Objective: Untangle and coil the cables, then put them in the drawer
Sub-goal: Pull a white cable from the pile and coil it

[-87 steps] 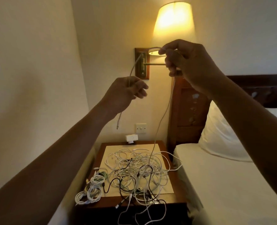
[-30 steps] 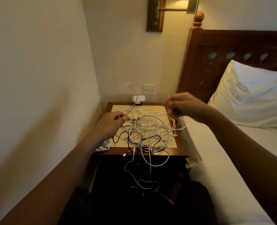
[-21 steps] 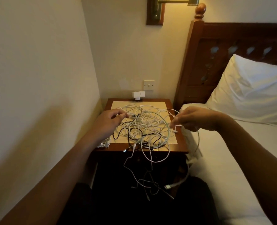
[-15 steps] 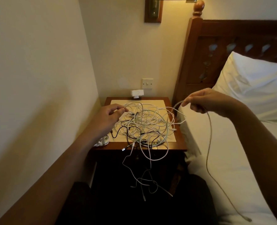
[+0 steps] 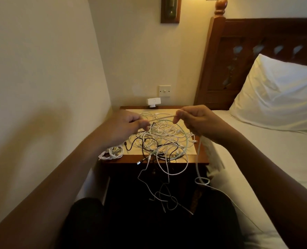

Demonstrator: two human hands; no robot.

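Observation:
A tangle of white and black cables [image 5: 164, 139] lies on a mat atop the wooden nightstand [image 5: 201, 159], with loops hanging over its front edge. My left hand [image 5: 127, 124] pinches one end of a white cable [image 5: 159, 117] above the pile. My right hand [image 5: 197, 121] grips the same cable further along; its long tail [image 5: 198, 159] drops past the nightstand's right corner and trails over the bed. Coiled white cables [image 5: 113, 151] sit at the nightstand's left front corner. No drawer shows in the dark nightstand front.
A wall runs close along the left. The bed [image 5: 267, 159] with a white pillow [image 5: 278, 97] and dark headboard is on the right. A white adapter [image 5: 153, 101] and wall switch [image 5: 164, 91] sit behind the nightstand. My dark-clothed legs fill the bottom.
Both hands came down from in front of the lamp to just above the pile. My right hand drew the white cable clear to the right, then moved back toward the left hand.

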